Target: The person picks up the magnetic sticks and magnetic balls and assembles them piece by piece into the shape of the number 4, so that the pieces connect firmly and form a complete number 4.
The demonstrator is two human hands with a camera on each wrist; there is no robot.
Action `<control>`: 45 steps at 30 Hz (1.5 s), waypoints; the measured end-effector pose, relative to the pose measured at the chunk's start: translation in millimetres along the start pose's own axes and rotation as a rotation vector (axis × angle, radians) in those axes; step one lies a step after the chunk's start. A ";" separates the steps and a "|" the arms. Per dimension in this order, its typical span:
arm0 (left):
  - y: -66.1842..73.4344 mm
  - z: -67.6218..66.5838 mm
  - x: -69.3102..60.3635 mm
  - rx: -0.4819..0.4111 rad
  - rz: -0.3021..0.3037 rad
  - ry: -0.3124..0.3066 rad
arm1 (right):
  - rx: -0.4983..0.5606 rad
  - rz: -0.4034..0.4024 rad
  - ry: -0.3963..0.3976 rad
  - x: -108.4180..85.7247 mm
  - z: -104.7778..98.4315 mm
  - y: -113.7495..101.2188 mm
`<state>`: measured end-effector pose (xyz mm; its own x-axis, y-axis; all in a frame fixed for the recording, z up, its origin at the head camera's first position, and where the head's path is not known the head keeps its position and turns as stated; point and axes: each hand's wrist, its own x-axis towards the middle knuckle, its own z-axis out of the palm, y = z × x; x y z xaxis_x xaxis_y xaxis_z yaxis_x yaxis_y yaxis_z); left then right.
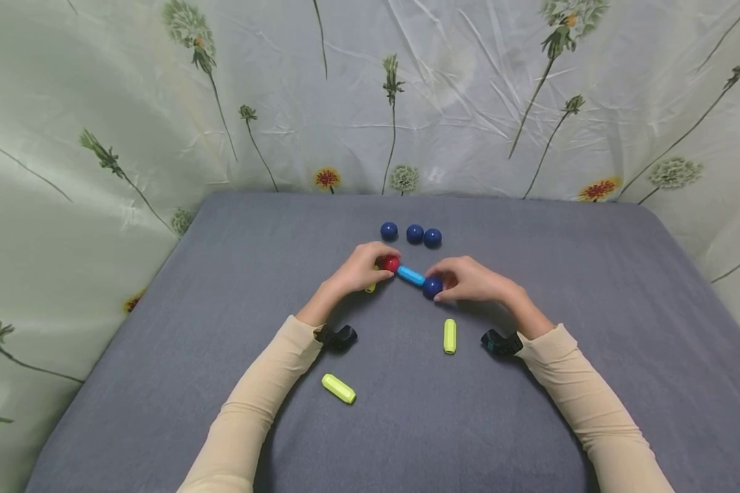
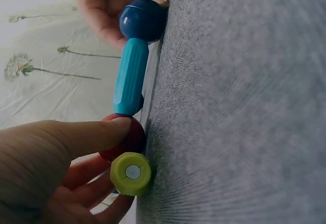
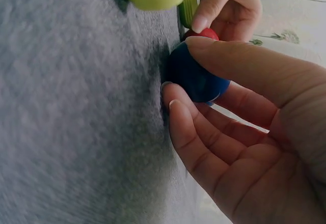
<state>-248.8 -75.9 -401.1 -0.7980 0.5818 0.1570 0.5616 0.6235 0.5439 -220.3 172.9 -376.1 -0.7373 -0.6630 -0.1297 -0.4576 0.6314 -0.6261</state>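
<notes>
A light blue rod (image 1: 411,276) joins a red ball (image 1: 392,263) at its left end and a dark blue ball (image 1: 432,287) at its right end. My left hand (image 1: 362,268) pinches the red ball between thumb and fingers. The dark blue ball (image 3: 196,74) is gripped by my right hand (image 3: 249,127), whose thumb lies over it. In the left wrist view, the blue rod (image 2: 131,76) stretches between the two hands. A yellow-green rod (image 2: 131,173) lies beside the red ball, partly under my left hand in the head view.
Behind the hands, three dark blue balls (image 1: 415,233) sit in a row on the grey table (image 1: 530,260). One yellow-green rod (image 1: 449,336) lies in front of the right hand, another (image 1: 338,388) nearer the left forearm. A flowered curtain (image 1: 345,103) hangs behind the table.
</notes>
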 end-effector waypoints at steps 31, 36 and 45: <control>3.4 1.9 1.8 -0.080 -0.098 0.050 | 0.060 -0.098 0.020 8.4 21.8 -11.2; 5.6 4.4 1.5 -0.088 -0.086 0.048 | 0.075 -0.113 -0.013 7.6 22.6 -14.4; 7.5 4.9 1.2 -0.089 -0.080 0.050 | 0.123 -0.127 -0.040 6.7 21.4 -15.4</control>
<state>-244.5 -68.0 -400.9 -0.8504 0.5044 0.1497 0.4761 0.6167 0.6269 -207.5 150.2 -383.8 -0.6561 -0.7512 -0.0721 -0.4800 0.4892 -0.7282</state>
